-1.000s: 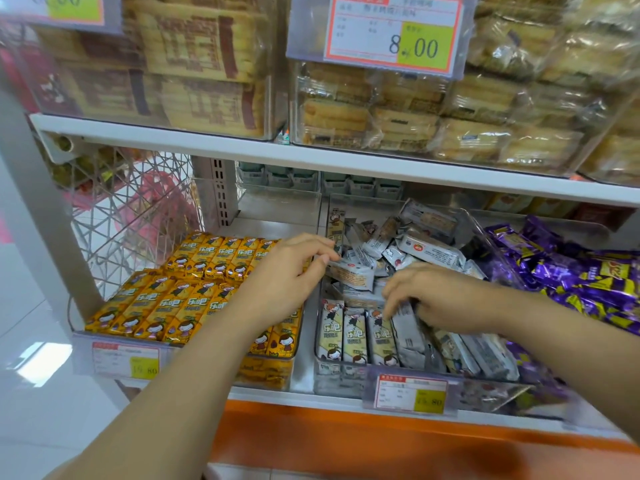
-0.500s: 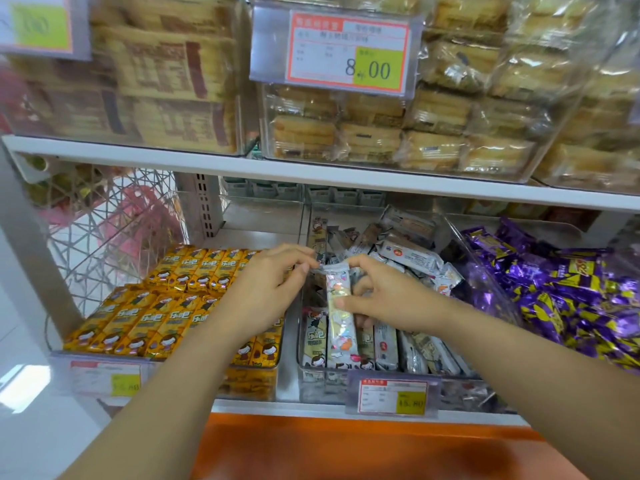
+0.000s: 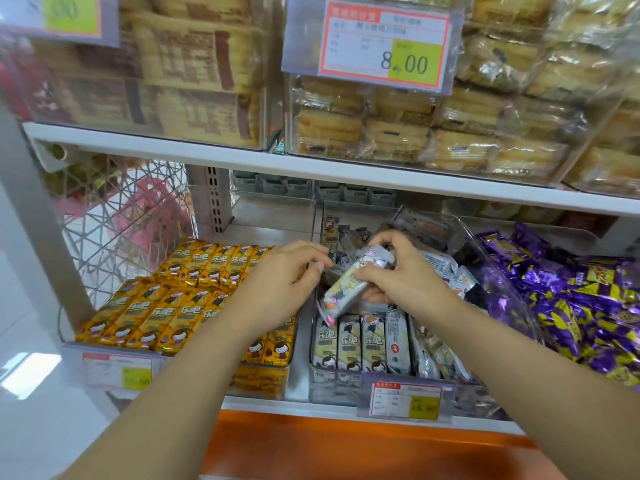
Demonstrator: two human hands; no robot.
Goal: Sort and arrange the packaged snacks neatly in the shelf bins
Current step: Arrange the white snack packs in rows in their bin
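A silver snack pack (image 3: 341, 292) hangs tilted above the middle clear bin (image 3: 332, 386), its lower end pointing down-left. My right hand (image 3: 398, 275) pinches its upper end between thumb and fingers. My left hand (image 3: 280, 282) sits just left of the pack with curled fingers near its upper end; contact is unclear. Below, a front row of silver packs (image 3: 360, 344) stands upright, with loose silver packs (image 3: 440, 265) heaped behind. The left bin (image 3: 263, 379) holds neat rows of yellow packs (image 3: 180, 299).
A clear bin of purple wrapped snacks (image 3: 571, 299) stands at the right. Price tags (image 3: 405, 400) hang on the bin fronts. The upper shelf (image 3: 346, 173) carries boxes of biscuits (image 3: 398, 133). A wire mesh side panel (image 3: 121, 220) closes the left end.
The silver pack, held upright between both hands half a second ago, now tilts with its lower end down-left. A second ago both hands were still among the loose packs.
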